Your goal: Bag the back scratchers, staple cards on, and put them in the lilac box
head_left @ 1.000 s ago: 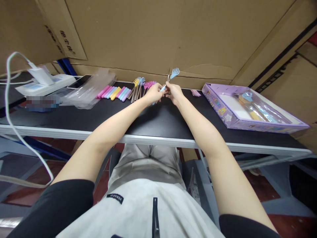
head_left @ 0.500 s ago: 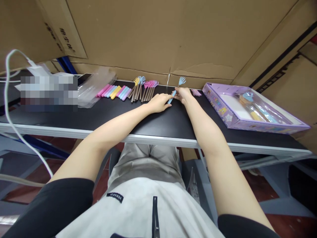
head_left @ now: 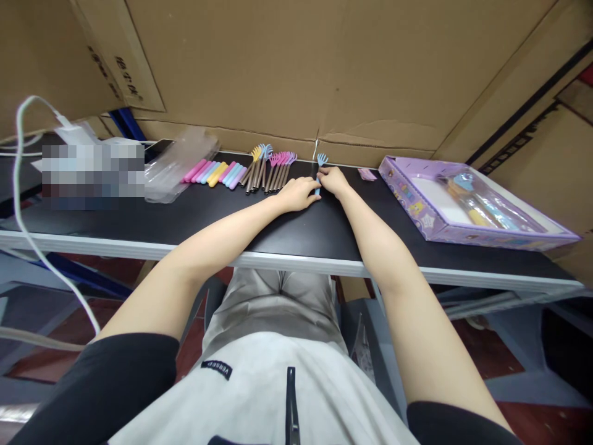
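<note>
A back scratcher with a light blue claw head [head_left: 322, 159] and a light blue handle [head_left: 317, 191] is between my two hands, its claw pointing toward the cardboard. My left hand [head_left: 298, 194] pinches the handle at the near end. Just below the claw, the fingers of my right hand [head_left: 335, 182] are closed around the upper part and hide most of the shaft. Left of my hands lie several more back scratcher claws on brown rods [head_left: 280, 170]. Beside those is a row of pink, blue, yellow and purple handles [head_left: 215, 173].
Clear plastic bags [head_left: 178, 165] lie on the black table [head_left: 296, 233] at the left, near a white cable [head_left: 23, 185]. A small pink packet [head_left: 367, 174] is right of my hands. Farther right stands a purple open box [head_left: 430, 225] holding wrapped items. Cardboard [head_left: 259, 68] walls the back.
The claw end has swung left and closer to me, so the back scratcher points more straight ahead. My right hand has moved left with it; my left hand has stayed nearly in place.
</note>
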A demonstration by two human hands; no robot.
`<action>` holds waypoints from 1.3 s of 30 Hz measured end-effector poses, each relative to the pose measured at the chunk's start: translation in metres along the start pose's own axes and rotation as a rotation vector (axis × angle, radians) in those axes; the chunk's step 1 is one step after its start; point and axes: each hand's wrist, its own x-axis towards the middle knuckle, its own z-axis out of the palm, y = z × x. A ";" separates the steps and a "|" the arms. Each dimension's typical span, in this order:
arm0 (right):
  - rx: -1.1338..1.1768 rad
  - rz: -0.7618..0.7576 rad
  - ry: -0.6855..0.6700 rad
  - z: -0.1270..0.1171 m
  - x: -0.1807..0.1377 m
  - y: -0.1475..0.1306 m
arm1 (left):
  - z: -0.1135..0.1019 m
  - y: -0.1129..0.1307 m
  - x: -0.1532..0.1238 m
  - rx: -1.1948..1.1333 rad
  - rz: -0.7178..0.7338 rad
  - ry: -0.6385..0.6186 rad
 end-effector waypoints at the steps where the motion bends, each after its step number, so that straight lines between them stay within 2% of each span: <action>1: -0.047 -0.009 -0.016 -0.001 -0.002 -0.001 | 0.000 0.000 0.000 0.001 -0.001 -0.001; 6: -0.160 -0.036 -0.083 -0.007 -0.011 -0.008 | 0.003 -0.005 0.001 0.007 0.019 -0.004; 15: -0.151 -0.127 -0.155 -0.004 -0.002 0.002 | 0.000 -0.023 0.003 -0.017 0.121 -0.011; 19: -0.193 -0.140 -0.169 -0.004 0.000 0.003 | -0.006 -0.036 0.001 0.061 0.055 -0.079; 24: -0.374 -0.095 -0.207 -0.010 -0.002 0.007 | -0.010 -0.046 -0.001 0.056 -0.007 -0.157; 27: -0.427 -0.118 -0.240 -0.013 0.000 0.011 | -0.011 -0.046 -0.001 0.048 -0.011 -0.166; 39: -0.420 -0.146 -0.219 -0.012 -0.001 0.011 | -0.011 -0.045 0.000 0.050 -0.016 -0.172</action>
